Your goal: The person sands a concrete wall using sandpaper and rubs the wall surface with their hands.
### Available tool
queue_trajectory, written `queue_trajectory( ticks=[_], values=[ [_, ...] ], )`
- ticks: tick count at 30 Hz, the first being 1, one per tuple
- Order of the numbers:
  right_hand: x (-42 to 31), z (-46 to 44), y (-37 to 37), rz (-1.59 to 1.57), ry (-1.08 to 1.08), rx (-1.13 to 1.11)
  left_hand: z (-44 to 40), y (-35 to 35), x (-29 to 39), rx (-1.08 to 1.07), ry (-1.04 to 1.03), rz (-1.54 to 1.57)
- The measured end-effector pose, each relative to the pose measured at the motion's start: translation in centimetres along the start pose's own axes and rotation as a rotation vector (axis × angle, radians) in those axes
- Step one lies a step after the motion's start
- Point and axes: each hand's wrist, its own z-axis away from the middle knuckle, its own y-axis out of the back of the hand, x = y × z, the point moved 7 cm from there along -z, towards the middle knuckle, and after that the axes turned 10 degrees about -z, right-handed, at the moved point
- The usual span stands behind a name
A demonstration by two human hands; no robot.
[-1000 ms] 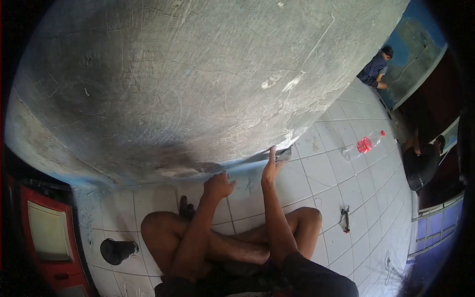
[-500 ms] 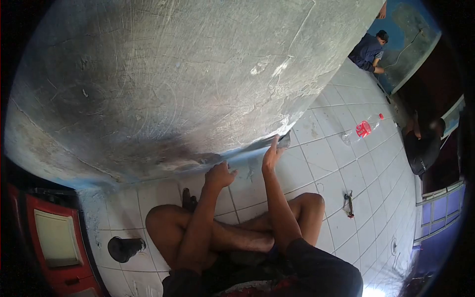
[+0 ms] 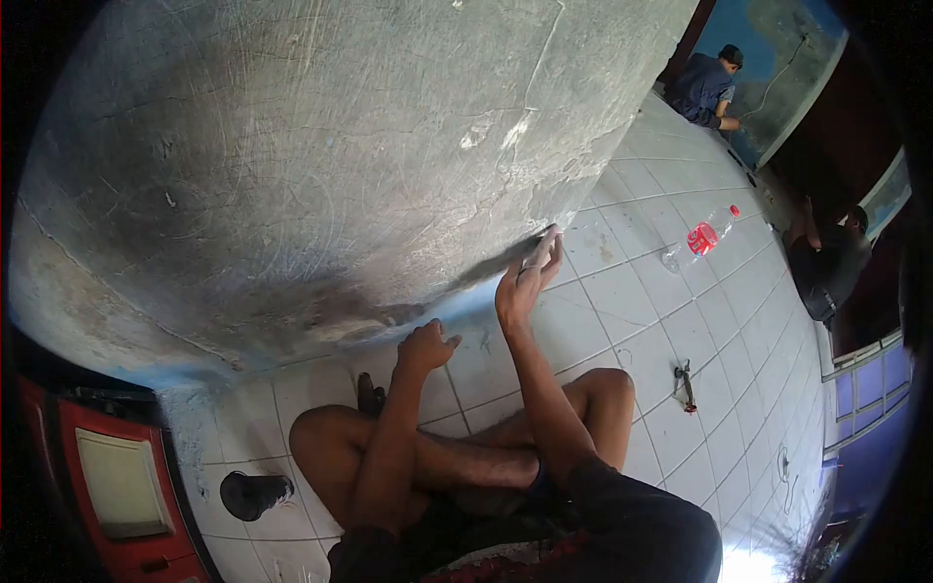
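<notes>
My right hand (image 3: 526, 284) is raised against the lower edge of the scuffed grey wall (image 3: 389, 175), near its corner. Its fingers press a small grey flat piece (image 3: 546, 245) to the surface; the piece is mostly hidden, its kind unclear. My left hand (image 3: 428, 346) hovers over the tiles by the wall's foot, fingers curled and thumb sticking out. What its fingers hold, if anything, is hidden. A bluish strip (image 3: 466, 307) runs along the wall base between the hands. My crossed legs lie below both arms.
On the tiled floor (image 3: 622, 301) stand a clear bottle (image 3: 702, 238) with a red label and a black cylindrical container (image 3: 255, 496). A small tool (image 3: 686, 387) lies right of my knee. A red cabinet (image 3: 121, 486) is at left. Two people (image 3: 708, 89) sit farther back.
My right hand has moved slightly up and left along the wall, its fingers now pressed closer to it. My left hand has barely moved. The view has shifted a little.
</notes>
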Motion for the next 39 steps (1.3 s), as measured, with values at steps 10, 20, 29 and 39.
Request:
queue_trajectory(
  ticks=[10,20,29,39],
  values=[
    [0.4,0.8,1.1,0.190,0.159,-0.108,-0.3,-0.6,0.6,0.002,-0.014,-0.012],
    [-0.2,-0.1,1.2,0.186,0.152,-0.077,0.3,0.3,0.6,-0.020,0.018,-0.022],
    [0.6,0.5,1.4,0.235,0.197,-0.075,0.3,0.1,0.8,0.028,-0.006,-0.035],
    [-0.1,3.1,-2.4,-0.082,0.218,-0.315,-0.4,-0.3,0.9,0.017,-0.031,-0.039]
  ],
)
